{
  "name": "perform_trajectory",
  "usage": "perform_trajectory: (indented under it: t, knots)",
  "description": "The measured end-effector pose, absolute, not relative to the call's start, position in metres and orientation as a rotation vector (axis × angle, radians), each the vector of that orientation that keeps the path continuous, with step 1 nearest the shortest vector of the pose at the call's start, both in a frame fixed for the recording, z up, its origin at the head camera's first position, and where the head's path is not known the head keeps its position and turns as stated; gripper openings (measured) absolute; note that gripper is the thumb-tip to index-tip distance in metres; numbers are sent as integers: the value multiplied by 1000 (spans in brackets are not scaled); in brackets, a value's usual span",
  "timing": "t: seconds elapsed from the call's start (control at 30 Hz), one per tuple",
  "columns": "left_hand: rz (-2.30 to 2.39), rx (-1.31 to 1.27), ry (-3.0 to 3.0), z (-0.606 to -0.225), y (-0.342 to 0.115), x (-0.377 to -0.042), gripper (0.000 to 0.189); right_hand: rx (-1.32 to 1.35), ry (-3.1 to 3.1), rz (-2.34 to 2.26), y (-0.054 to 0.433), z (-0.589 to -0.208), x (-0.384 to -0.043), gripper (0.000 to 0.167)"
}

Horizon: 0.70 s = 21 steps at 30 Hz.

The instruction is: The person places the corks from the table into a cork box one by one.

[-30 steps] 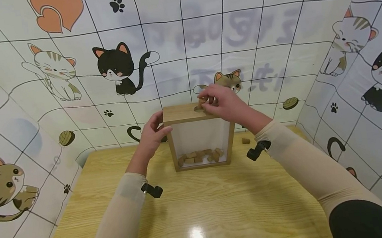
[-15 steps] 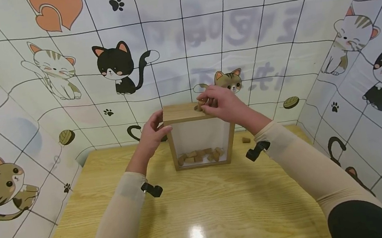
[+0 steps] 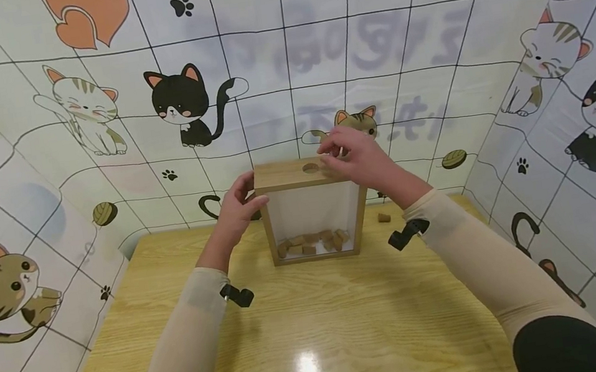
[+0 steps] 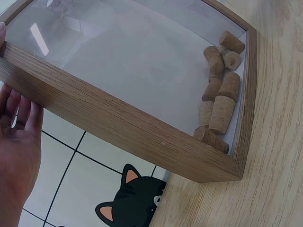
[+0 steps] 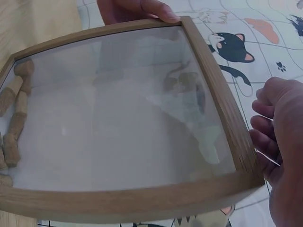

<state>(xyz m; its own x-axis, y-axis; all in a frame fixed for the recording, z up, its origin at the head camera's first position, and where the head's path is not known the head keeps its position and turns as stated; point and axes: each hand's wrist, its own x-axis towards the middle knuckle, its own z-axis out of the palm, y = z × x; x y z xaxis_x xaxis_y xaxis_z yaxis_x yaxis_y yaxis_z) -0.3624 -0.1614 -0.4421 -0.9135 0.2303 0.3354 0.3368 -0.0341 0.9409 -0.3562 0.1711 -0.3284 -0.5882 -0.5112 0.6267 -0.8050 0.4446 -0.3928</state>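
Observation:
A shallow wooden box (image 3: 278,177) with a see-through front stands upright on the table. Several corks (image 4: 222,111) lie along its bottom inside. On its top board a round hole (image 3: 311,168) shows uncovered. My left hand (image 3: 237,208) holds the box's upper left edge, thumb at the front and fingers behind. Just right of the hole, over the top board, is my right hand (image 3: 356,156); its fingers are loosely bent and I see nothing between them. In the right wrist view this right hand (image 5: 286,132) is beside the box's top.
One loose cork (image 3: 384,218) lies on the table right of the box. The wooden table (image 3: 304,317) stretches toward me. A cat-printed cloth (image 3: 256,40) hangs close behind the box and along both sides.
My right hand has let go of a cork at the hole and drawn back slightly right. The corks inside the box lie a little differently. My left hand has stayed in place.

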Motion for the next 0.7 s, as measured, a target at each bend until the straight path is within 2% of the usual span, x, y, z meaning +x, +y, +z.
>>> perform_trajectory:
  t: [0.47,0.7]
  knots:
    - [-2094,-626,-2137,-445,-163,-366,67,838,-2212,1117,234,-345,-348,8]
    - [-2097,-640,-2136,-445,-163,-365,68,767,-2251,1117,257,-365,-349,6]
